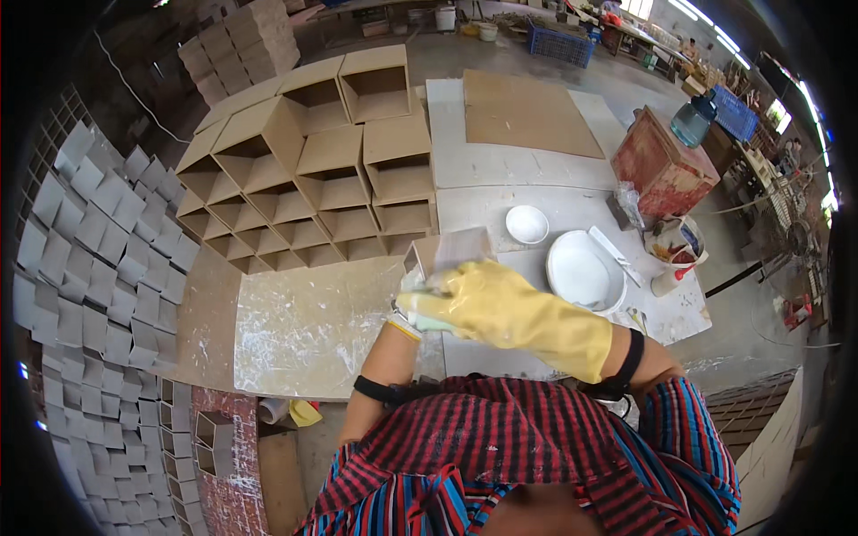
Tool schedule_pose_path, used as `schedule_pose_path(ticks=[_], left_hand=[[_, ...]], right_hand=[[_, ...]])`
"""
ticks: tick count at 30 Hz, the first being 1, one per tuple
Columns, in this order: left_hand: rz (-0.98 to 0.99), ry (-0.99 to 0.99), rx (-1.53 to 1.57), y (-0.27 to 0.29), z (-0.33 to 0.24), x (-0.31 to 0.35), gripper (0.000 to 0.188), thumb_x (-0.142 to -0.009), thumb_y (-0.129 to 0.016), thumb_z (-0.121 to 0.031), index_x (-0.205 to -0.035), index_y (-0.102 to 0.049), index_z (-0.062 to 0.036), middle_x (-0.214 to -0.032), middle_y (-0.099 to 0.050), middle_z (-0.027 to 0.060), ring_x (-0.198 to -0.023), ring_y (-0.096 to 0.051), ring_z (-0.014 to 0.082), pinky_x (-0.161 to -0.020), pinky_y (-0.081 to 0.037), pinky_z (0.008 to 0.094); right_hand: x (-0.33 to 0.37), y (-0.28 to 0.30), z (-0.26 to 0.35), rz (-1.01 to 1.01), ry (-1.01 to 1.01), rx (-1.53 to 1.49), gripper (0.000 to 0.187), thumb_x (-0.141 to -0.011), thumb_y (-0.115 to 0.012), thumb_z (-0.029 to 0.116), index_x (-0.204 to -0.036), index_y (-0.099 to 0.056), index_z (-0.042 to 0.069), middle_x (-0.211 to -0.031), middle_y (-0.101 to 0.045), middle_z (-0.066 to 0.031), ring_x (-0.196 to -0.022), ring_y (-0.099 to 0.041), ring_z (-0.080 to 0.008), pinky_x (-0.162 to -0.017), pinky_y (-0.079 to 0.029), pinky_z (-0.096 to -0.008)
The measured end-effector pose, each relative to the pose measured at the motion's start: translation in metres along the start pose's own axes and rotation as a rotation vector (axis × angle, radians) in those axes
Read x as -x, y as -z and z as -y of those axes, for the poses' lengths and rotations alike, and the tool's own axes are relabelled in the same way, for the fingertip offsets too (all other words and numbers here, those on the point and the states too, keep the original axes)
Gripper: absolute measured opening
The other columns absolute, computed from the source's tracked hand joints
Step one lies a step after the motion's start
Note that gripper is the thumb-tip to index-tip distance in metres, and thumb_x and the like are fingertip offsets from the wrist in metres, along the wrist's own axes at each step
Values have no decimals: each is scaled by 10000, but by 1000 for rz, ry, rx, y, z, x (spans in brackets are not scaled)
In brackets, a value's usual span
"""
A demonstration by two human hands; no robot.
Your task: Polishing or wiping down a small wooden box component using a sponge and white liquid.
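Overlapping hands (pixel 474 302), small box (pixel 462 247) partly hidden

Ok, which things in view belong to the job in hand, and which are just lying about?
Likely the job:
handled box
yellow glove on the right hand
basin with white contents
stacked brown boxes

Likely just lying about:
bluish jug
flat brown sheet
blue crate at the back

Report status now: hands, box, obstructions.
Right hand, yellow-gloved, at the box; left hand beside it, grips unclear. Box partly hidden by right hand. White basin to the right, apart from box; no visible obstruction.
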State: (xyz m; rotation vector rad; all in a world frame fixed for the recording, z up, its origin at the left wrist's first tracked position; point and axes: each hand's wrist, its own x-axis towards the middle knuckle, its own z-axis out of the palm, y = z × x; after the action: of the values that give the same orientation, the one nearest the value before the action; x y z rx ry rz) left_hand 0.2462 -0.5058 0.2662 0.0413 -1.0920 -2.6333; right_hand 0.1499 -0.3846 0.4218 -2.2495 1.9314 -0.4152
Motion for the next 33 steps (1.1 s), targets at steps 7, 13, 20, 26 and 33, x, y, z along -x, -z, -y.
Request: schedule_pose_path(ticks=[7,13,20,26,33], left_hand=[[71,90,-99,-18,8,-2,316,-979,-408,-148,-1273,-459,-44,-1231,-541,83,-1083,-525,177,-938,-451,319],[239,-138,-974,-7,-15,1,331,-956,-449,-151,-1267,-464,-39,-1253,-534,76,-1103,-521,173,-935,-447,338],[21,-228,-1206,-5,1,0,340,-907,-509,-127,-1234,-479,-39,-1168,-576,102,-1023,-570,214,-876,-477,345],[60,33,-1029,-11,-29,3,390,-913,-519,-140,-1280,-441,-37,-1205,-562,124,-1082,-561,235,-900,-481,385],[82,-113,-1314,-34,-34,12,379,-958,-438,-235,-1291,-438,-54,-1239,-537,119,-1114,-539,249,-937,-453,389]], right_hand=[[-8,38,-37,-446,-287,-131,443,-787,-669,157,-1210,-540,168,-1044,-618,-179,-916,-599,-382,-773,-505,-430],[11,23,22,30,113,95,557,-771,-685,116,-1286,-482,180,-1069,-620,-140,-933,-600,-360,-776,-508,-425],[-1,17,-74,-560,-246,-92,481,-831,-630,189,-1285,-474,215,-968,-594,-182,-929,-568,-373,-770,-487,-434],[42,-30,-10,-190,-165,-722,495,-795,-684,185,-1263,-528,149,-1066,-625,-154,-930,-581,-333,-786,-480,-394],[29,21,-33,-337,-258,-48,475,-797,-680,179,-1250,-541,199,-999,-629,-141,-928,-587,-326,-795,-496,-400]])
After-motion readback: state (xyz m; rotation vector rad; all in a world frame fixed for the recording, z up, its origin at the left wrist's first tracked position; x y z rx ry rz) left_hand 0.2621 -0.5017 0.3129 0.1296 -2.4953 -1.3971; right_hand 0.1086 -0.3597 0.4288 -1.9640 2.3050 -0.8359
